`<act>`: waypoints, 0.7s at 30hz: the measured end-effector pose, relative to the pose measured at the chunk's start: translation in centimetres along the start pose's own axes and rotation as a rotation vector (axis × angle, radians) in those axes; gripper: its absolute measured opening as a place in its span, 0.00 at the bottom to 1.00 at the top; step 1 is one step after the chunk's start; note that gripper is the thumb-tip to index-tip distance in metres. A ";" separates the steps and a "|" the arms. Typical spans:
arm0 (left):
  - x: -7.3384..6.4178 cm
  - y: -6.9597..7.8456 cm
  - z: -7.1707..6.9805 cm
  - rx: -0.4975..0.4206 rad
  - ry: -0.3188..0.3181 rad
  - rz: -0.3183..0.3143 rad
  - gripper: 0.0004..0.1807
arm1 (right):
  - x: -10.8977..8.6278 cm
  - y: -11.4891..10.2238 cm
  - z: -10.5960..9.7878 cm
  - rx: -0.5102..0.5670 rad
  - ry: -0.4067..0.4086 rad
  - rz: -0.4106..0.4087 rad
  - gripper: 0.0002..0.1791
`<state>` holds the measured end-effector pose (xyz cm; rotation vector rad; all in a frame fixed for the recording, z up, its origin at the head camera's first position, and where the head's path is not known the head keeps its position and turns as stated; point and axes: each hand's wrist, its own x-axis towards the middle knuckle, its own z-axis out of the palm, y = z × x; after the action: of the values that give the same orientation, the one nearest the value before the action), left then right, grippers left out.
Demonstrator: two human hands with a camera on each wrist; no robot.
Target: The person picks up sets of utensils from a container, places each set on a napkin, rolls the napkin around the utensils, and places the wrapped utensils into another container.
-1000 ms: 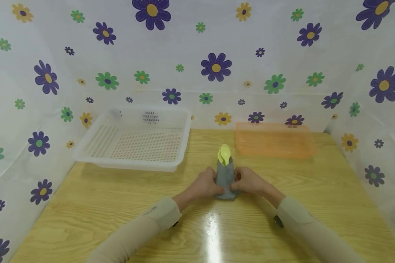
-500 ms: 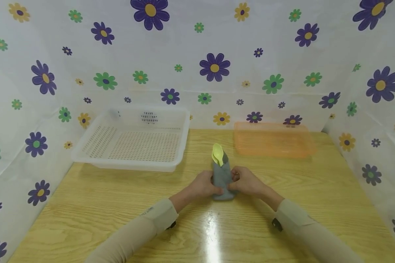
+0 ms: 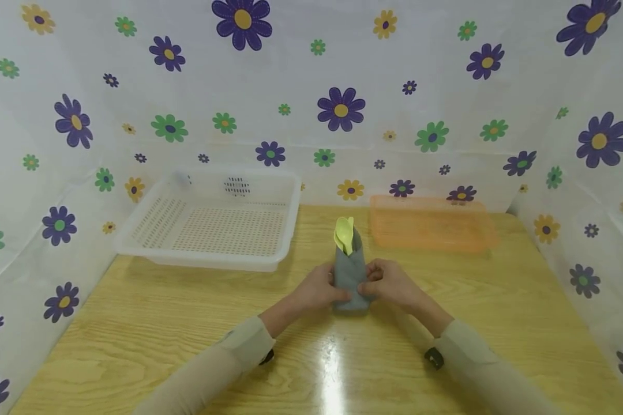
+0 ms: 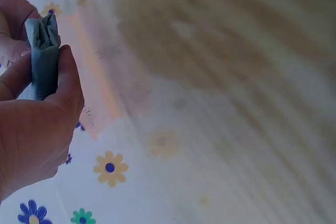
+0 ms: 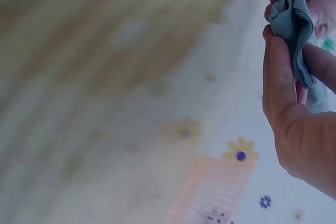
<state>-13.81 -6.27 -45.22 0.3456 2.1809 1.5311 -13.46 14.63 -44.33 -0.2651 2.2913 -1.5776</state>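
Note:
A grey-blue cloth napkin [image 3: 350, 278] is folded into a narrow pouch near the middle of the table. Out of its far end stick yellow-green plastic cutlery pieces, a spoon [image 3: 344, 230] in front. My left hand [image 3: 319, 286] pinches the pouch's left edge, thumb on top. On the opposite edge, my right hand [image 3: 393, 285] pinches it with thumb and fingers. The left wrist view shows the rolled napkin [image 4: 45, 66] between thumb and fingers. In the right wrist view, layered folds of the napkin [image 5: 294, 30] show at its end.
A white perforated basket [image 3: 285, 248] stands at the back left of the wooden table [image 3: 161, 334]. At the back right lies a shallow orange basket [image 3: 431, 246]. A flower-printed sheet [image 3: 291, 69] hangs behind and along both sides.
Both hands have tilted the pouch's far end up and slightly left. The napkin's right side now lies folded in, and the cutlery has shifted a little left with it.

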 end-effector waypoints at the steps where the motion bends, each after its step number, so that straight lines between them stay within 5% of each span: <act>1: 0.0 0.2 -0.1 -0.032 0.008 0.007 0.30 | 0.0 -0.2 -0.2 0.010 0.008 -0.005 0.17; 13: 0.0 4.7 -0.7 -0.206 0.134 0.167 0.26 | -0.9 -3.9 -2.0 0.202 0.190 -0.135 0.20; 21: 0.0 5.8 -0.1 -0.355 0.161 0.194 0.25 | -1.6 -4.7 -1.2 0.234 0.352 -0.201 0.17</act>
<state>-14.15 -4.29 -39.75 0.3333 1.9819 2.0760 -12.65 14.54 -39.31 -0.1729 2.3568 -2.1226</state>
